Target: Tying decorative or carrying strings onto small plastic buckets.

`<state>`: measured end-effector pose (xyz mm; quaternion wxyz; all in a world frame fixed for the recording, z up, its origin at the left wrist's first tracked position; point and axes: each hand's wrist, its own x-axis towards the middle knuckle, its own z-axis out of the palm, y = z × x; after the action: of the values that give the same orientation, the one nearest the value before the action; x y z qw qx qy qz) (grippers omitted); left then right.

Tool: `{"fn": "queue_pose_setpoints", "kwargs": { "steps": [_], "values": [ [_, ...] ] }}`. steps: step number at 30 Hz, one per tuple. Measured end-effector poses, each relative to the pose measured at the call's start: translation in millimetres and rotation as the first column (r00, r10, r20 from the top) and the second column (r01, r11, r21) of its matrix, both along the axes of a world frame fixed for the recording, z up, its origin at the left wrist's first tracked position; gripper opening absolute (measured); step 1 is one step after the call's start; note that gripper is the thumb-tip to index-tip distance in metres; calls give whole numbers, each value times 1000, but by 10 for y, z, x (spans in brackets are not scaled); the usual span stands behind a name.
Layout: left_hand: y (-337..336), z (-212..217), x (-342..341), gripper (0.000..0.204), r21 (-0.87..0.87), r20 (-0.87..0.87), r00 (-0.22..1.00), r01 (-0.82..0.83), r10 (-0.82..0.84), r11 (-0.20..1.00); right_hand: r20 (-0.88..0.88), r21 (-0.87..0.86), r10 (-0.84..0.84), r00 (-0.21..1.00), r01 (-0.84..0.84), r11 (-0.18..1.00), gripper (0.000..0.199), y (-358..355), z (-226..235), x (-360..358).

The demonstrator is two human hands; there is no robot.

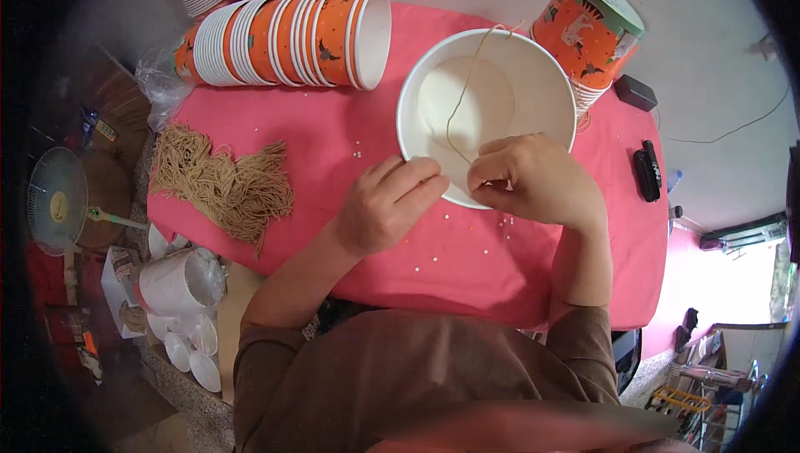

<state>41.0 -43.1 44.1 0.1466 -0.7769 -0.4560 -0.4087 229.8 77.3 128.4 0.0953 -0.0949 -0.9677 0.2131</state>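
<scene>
Two bare hands meet at the near rim of a wide, round white paper tub (529,78), which stands mouth up on a table covered with bright pink cloth (475,282). A thin tan string (450,122) comes over the tub's far rim and hangs slackly across the inside toward the right hand (537,178), whose thumb and forefinger are pinched together on it, the very end hidden by the fingers. The left hand (387,207) has its fingers bent at the near-left rim; whether they grip the edge or only rest there, I cannot tell. The string should prove soft, limp and almost weightless, easiest to hold between fingertips close to its end, since a grip further back would likely let the tip flop. The tub looks light, stiff at its rolled rim and more prone to buckle along the wall, so the rim seems the best place to steady it. Left of it lie a loose bundle of tan yarn (229,178) and, beyond that, a sideways stack of orange printed paper tubs (287,40).
</scene>
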Motion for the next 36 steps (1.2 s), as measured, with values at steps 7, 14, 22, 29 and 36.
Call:
{"fn": "queue_pose_setpoints", "kwargs": {
  "steps": [7, 14, 22, 29, 36],
  "values": [
    [177, 83, -48, 29, -102, 327, 945, 12, 22, 995, -128, -158, 170, 977, -189, 969, 16, 166, -88, -52],
    [192, -20, -15, 27, -125, 510, 859, 20, 47, 992, -4, -233, -56, 998, 54, 971, 19, 121, -22, -133],
    [329, -78, -12, 14, -115, 434, 896, -48, 93, 992, -35, -333, -179, 983, 157, 930, 20, 124, -111, -164],
    [228, 119, -272, 7, 1, 997, 70, 499, -41, 866, -127, -40, -366, 922, 364, 931, 14, 151, 39, -54],
    [303, 321, -159, 15, -272, 957, 251, 619, 143, 737, -269, -26, -197, 943, 197, 980, 9, -16, 183, -105]
  ]
}}
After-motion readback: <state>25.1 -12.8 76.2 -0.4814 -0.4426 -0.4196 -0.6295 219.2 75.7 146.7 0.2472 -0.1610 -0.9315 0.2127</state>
